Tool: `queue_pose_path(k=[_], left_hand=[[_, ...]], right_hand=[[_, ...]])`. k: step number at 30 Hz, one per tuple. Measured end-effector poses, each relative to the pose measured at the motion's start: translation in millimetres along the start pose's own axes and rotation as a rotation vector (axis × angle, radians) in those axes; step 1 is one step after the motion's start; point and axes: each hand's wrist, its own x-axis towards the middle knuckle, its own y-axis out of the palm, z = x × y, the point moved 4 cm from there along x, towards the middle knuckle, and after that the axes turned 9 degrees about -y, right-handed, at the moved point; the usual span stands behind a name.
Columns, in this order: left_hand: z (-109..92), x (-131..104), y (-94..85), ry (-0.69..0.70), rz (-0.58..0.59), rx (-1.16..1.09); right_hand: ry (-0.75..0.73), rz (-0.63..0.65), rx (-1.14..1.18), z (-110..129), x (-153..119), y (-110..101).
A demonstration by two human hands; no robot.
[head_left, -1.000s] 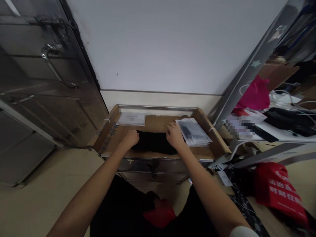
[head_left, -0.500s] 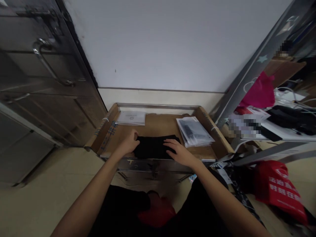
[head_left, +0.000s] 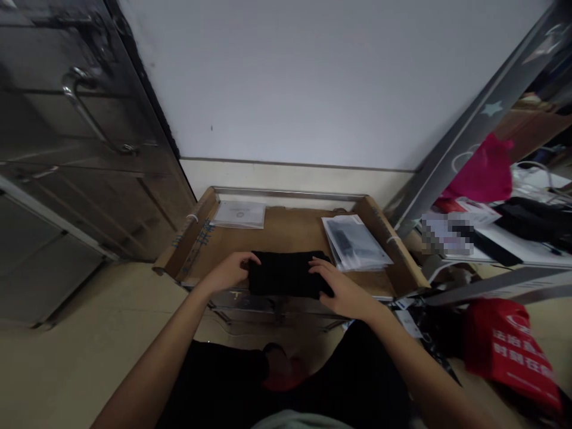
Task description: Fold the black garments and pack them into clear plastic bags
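Head view shows our grip taking the black cloth (head_left: 286,274) at both ends. Our left hand (head_left: 230,273) pinches its left end, fingertips over the upper corner; our right hand (head_left: 351,298) spans its right end, fingers on top and thumb near the lower corner.

The cloth lies between our hands, at the front edge of the cardboard-lined table (head_left: 290,229). It already forms a compact, roughly rectangular bundle with fairly straight long sides, so we judge that the shaping is well along. The dark fabric hides its layers, and we cannot tell whether any fold is left to make. Both ends are in our hands, so it is not yet released.

Beyond the cloth to the left, a flat white packet (head_left: 240,215) rests near the back. Just to the right of the cloth and a little beyond it, we see a stack of clear packets (head_left: 357,243). Well to the cloth's right are a pink bag (head_left: 485,173) and, lower down, a red bag (head_left: 516,342).
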Motion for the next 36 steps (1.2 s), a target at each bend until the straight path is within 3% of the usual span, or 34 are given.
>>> queue_pose_path(k=[6,11,13,18,22,25,28,36], left_hand=[[-2.2,-6.0,12.3,-0.124,0.012,-0.151],[-2.4,-9.1,22.2,-0.203,0.025,-0.106],[-5.8,-10.4,21.2,-0.165,-0.011,-0.046],[-23.9,-14.7,11.5,0.102,-0.205,0.1],[-27.5,-10.7,4.5,0.142,-0.388,0.189],[-30.6,-3.5,-0.3,0.203,-0.513,0.137],[-31.5,5.9,-2.5,0.182,-0.54,0.035],[-23.9,16.8,1.6,0.128,-0.513,-0.094]], right_hand=[[0.067,0.04,-0.005,-7.1,-25.9,-4.8],[0.08,0.001,-0.026,-9.4,-33.1,-2.9],[0.077,-0.006,-0.03,-11.0,-34.9,-3.8],[0.062,-0.03,-0.042,-20.4,-38.4,-9.4],[0.055,-0.089,-0.023,-20.6,-31.7,-15.6],[0.099,-0.199,-0.032,-15.0,-18.0,-24.6],[0.146,-0.265,-0.081,-8.3,-2.5,-32.3],[0.191,-0.184,-0.128,0.8,0.8,-38.1]])
